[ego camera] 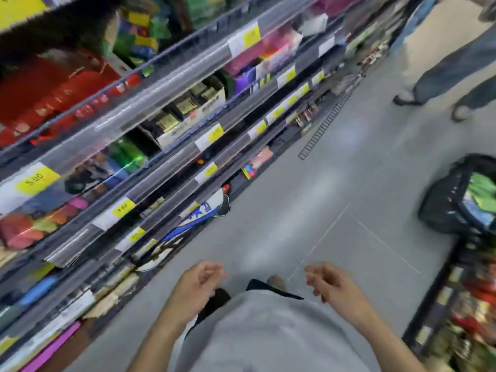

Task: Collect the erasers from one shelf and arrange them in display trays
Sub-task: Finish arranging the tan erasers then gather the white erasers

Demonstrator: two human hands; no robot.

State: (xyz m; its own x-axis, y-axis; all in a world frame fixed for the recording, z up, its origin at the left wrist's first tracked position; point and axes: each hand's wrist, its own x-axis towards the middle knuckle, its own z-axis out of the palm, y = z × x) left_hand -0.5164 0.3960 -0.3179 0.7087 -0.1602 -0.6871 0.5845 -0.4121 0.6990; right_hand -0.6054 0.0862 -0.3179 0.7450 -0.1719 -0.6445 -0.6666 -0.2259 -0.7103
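Both hands, left (200, 280) and right (328, 284), hang loosely curled and empty beside the shelves (171, 103); erasers, unidentifiable in the blur, are probably light, pinchable by their sides.

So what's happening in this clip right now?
A person stands in a shop aisle, blurred by motion. Both the left hand and right hand hang loosely curled in front of the body, holding nothing. Stocked shelves run along the left; a black basket of goods sits on the floor to the right. No eraser is picked up yet.
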